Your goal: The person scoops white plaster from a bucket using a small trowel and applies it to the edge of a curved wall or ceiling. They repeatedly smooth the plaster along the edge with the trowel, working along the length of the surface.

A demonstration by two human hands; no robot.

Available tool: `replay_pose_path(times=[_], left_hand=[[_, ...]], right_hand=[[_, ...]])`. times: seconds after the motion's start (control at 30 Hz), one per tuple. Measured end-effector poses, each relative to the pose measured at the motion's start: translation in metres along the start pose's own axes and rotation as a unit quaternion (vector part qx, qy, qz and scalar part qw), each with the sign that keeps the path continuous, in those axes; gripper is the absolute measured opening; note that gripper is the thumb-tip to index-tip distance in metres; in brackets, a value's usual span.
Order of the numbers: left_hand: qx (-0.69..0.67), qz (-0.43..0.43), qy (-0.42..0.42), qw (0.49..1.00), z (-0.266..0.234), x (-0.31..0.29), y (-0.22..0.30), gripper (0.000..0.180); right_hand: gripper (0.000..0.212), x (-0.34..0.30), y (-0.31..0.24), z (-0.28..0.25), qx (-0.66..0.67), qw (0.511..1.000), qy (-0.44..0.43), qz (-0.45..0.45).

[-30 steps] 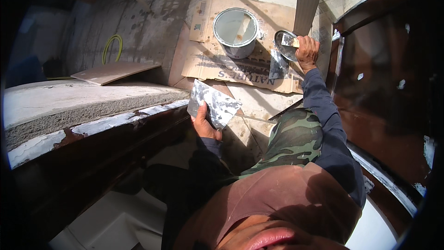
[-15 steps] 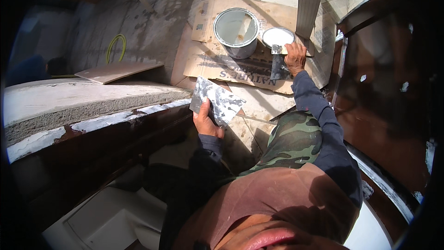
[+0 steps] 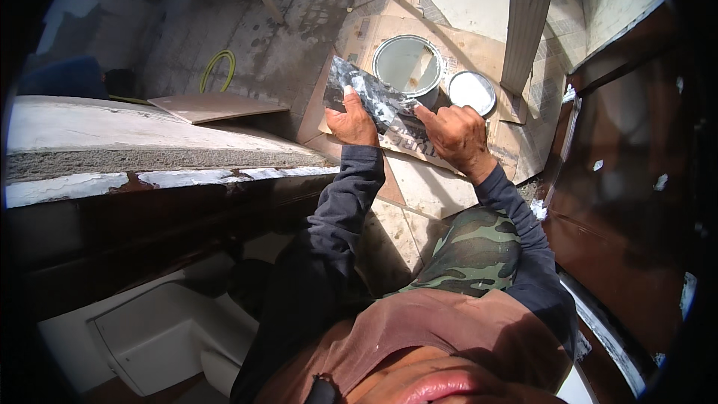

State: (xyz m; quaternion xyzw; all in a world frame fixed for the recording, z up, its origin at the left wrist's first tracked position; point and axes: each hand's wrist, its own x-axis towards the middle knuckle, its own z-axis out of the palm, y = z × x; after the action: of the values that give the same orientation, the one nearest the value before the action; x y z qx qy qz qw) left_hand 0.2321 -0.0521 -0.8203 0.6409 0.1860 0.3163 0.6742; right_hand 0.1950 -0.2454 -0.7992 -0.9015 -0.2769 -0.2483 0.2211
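My left hand (image 3: 353, 121) is closed round the near-left edge of a flat metal plate (image 3: 366, 91), thumb on top, and the plate is smeared with white and grey filler. My right hand (image 3: 458, 136) is closed in a fist-like grip at the plate's right end. It holds a putty knife, now mostly hidden by the fingers and seen plainly only in the earlier frame. Just beyond the hands stands a large open can (image 3: 377, 62), pale inside with a brownish stain. A smaller round container filled with white paste (image 3: 471, 92) sits to its right.
Both containers rest on flattened cardboard (image 3: 516, 137) over floor tiles. A wooden post (image 3: 528, 26) rises at the right of them. A rough-edged ledge (image 3: 172, 131) runs along my left, with a thin board (image 3: 217, 107) and yellow hose (image 3: 218, 71) beyond. A brown glossy panel (image 3: 621, 172) stands right.
My right hand has drawn back from the small container with the putty knife, left and nearer, to the plate. My left hand has raised the plate toward the large can.
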Motion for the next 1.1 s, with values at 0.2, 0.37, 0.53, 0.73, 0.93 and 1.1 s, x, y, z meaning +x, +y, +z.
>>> replay_pose_path(times=[0.2,0.37,0.53,0.73,0.93,1.1], left_hand=[[0.008,0.073,-0.047,0.996,0.013,-0.011,0.005,0.013],[-0.013,-0.078,-0.158,0.984,0.013,-0.009,-0.006,0.015],[0.126,-0.03,-0.024,0.991,-0.001,-0.015,-0.013,0.029],[-0.024,0.03,-0.019,0.999,0.042,-0.008,-0.027,0.027],[0.005,0.031,-0.051,0.998,0.044,-0.011,-0.038,0.033],[-0.041,-0.014,-0.07,0.997,0.034,-0.017,-0.035,0.029]], right_hand=[[0.028,0.015,0.011,0.014,0.033,0.998,-0.056,0.014],[0.026,0.03,0.042,0.051,0.015,0.999,-0.036,0.026],[0.023,0.028,0.051,0.083,0.157,0.952,-0.016,0.262],[0.033,0.022,0.078,0.082,0.698,0.478,-0.038,0.533],[0.03,0.007,0.061,0.071,0.732,0.392,-0.095,0.55],[0.03,0.008,0.047,0.073,0.785,0.262,0.017,0.562]])
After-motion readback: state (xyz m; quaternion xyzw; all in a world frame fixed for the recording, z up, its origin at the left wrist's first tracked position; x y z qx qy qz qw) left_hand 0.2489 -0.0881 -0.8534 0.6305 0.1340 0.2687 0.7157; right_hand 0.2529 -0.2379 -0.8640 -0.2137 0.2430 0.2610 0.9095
